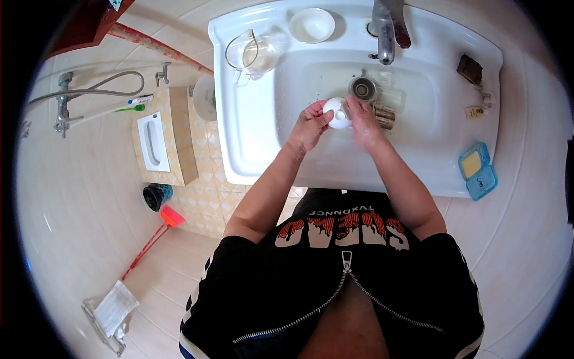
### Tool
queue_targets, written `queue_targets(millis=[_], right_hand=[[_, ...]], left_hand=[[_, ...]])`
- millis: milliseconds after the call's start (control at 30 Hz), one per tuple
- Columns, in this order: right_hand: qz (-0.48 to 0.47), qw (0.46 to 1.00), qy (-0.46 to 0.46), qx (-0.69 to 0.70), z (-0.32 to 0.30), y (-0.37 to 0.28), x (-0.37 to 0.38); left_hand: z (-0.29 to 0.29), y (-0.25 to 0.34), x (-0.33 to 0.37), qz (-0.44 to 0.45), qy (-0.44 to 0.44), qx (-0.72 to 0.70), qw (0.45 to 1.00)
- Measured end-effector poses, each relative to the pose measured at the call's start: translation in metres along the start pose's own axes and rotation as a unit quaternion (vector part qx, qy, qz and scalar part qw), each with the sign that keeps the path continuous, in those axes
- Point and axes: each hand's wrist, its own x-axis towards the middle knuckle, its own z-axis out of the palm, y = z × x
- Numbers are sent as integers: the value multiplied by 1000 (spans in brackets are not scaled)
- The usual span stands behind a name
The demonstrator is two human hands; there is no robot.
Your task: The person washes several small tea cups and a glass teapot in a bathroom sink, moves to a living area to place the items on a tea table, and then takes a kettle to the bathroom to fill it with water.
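Note:
Above the water in the white sink (251, 128), both hands are on a small white round piece (341, 113) with a raised ring at its centre; whether it is a lid or an upturned small cup, I cannot tell. My left hand (309, 127) pinches its left edge, thumb on top. The fingers of my right hand (366, 122) press against its right side, partly hidden and slightly blurred. Just beyond the right fingers stands a round metal strainer cup (363, 88). A clear glass piece (393, 99) lies beside it, and a metal cylinder (385, 117) is partly behind my right hand.
The tap (386, 42) hangs over the basin. On the rim are a glass jug (242, 54), a white bowl (312, 26), a dark brown block (470, 69) and an open blue soap box (480, 182). Left of the sink are a tiled ledge and a bin (156, 196).

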Motion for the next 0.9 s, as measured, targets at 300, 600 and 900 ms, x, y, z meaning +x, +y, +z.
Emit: queue_targets(millis=[300,600,900], right_hand=[[41,952,-190,-236,-9,-11,12],[-39,972,10,233,-3,41,13],[22,978,-155,-136,-8,-24,16]], left_hand=[[-14,35,13,-94,-146,253,952],[12,-25,-5,27,54,-146,987],[3,9,-5,10,-80,137,987]])
